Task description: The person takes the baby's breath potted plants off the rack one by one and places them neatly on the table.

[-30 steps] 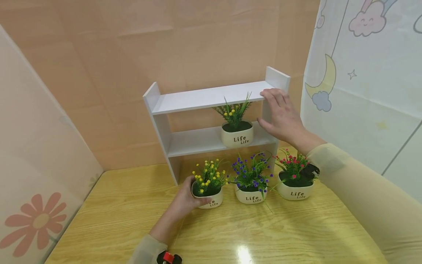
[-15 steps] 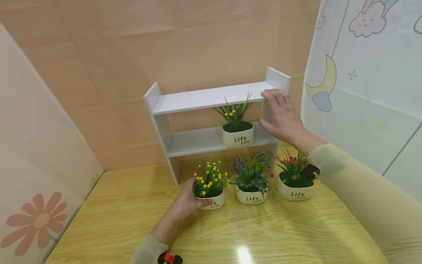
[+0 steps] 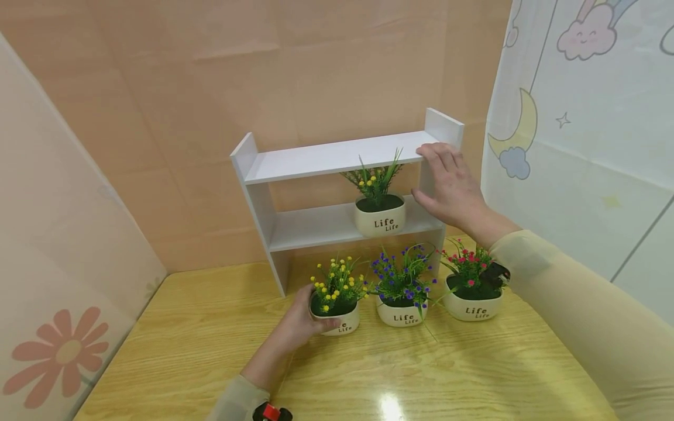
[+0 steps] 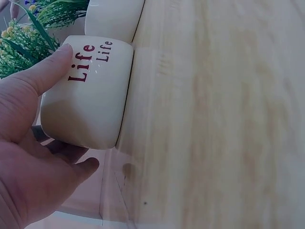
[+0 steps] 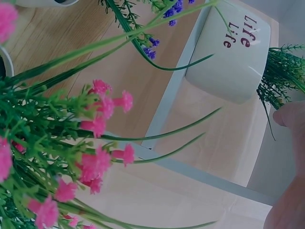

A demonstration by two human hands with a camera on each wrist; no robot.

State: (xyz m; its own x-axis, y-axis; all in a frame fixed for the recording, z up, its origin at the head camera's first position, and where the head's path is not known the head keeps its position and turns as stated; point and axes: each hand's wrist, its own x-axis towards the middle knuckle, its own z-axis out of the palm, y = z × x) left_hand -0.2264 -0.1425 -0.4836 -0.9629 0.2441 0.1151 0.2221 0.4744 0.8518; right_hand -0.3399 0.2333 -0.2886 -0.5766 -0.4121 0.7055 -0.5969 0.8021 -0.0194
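Note:
My left hand (image 3: pixel 303 320) grips a cream oval flowerpot (image 4: pixel 93 95) of yellow artificial flowers (image 3: pixel 339 283), thumb across the printed front and fingers round the end. The pot stands on the table just left of a matching pot (image 3: pixel 402 316) with purple flowers. On the right, my right hand (image 3: pixel 450 184) rests its fingertips on the front edge of the white shelf's top board (image 3: pixel 337 156), with the thumb spread lower down. Beside that thumb, another pot with yellow flowers (image 3: pixel 380 219) sits on the middle board, overhanging its front edge.
A pot of pink-red flowers (image 3: pixel 474 307) stands at the right end of the row, under my right forearm. The wooden table (image 3: pixel 200 351) extends in front and to the left. Behind the shelf hangs a peach cloth (image 3: pixel 316 76); a patterned white sheet (image 3: pixel 579 140) hangs at the right.
My left hand and its flowerpot have shifted slightly right, closer to the purple-flowered pot. The right hand stays on the shelf.

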